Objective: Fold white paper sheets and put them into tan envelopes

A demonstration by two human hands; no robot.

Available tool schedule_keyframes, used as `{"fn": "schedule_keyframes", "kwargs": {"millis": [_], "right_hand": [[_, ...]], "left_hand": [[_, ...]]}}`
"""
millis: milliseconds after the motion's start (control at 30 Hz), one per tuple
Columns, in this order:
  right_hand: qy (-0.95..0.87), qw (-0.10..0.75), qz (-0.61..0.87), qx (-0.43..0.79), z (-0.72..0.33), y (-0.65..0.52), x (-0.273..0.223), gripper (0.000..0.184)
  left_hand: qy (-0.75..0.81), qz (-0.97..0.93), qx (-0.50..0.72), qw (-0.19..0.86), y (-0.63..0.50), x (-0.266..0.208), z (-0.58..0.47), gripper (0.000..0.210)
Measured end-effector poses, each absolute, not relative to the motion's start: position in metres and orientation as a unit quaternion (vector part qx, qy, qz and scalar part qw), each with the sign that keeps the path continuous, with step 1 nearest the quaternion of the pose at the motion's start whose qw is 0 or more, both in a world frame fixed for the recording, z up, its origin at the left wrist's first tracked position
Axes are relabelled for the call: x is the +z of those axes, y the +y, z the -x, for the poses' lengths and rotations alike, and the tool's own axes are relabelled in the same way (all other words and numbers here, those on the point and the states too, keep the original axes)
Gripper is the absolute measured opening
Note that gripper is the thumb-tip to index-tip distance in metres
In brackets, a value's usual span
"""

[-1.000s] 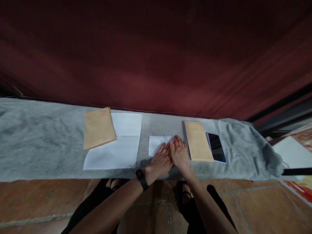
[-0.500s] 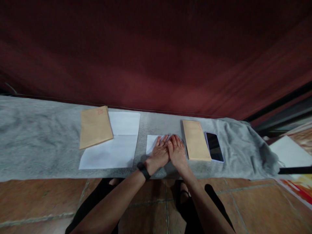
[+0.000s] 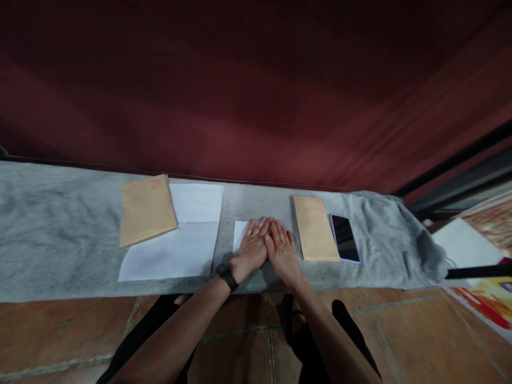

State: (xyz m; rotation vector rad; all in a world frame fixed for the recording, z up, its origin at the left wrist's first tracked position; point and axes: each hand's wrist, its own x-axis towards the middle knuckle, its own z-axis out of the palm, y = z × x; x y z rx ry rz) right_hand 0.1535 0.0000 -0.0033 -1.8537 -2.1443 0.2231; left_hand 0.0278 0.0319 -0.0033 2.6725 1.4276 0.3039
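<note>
My left hand (image 3: 254,244) lies flat on a small folded white paper (image 3: 239,232), fingers stretched out. Beside it, my right hand (image 3: 281,249) also presses flat, its thumb side touching or slightly overlapping the left. Most of the folded paper is hidden under the hands; only its left end shows. To the right rests a long brown envelope (image 3: 316,228), or a stack of them. On the left, brown envelopes (image 3: 148,209) with a small red print at one corner overlap the upper left of larger white sheets (image 3: 176,255) marked by a crosswise crease.
A phone (image 3: 345,238) with a dark screen lies against the right envelope. Grey cloth (image 3: 60,229) covers the narrow bench, bunching up at its right end. Behind it rises a dark red wall (image 3: 240,106). White and coloured printed sheets (image 3: 464,245) are at the far right.
The whole view has shifted, so the things on the bench appear slightly further left. My left fingers have drawn closer together and moved nearer the right ones; both hands stay on the folded paper.
</note>
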Motion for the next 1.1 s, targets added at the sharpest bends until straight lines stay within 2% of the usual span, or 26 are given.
{"fn": "schedule_keyframes", "kwargs": {"millis": [533,1100], "right_hand": [[-0.767,0.140,0.625,0.041,-0.163,-0.007,-0.007,0.055],[-0.749,0.163,0.642,0.002,-0.171,-0.009,-0.017,0.054]], "left_hand": [[0.539,-0.834,0.119,0.008,0.029,-0.007,0.007,0.055],[0.594,-0.793,0.132,-0.011,0.011,-0.014,0.027,0.070]]}}
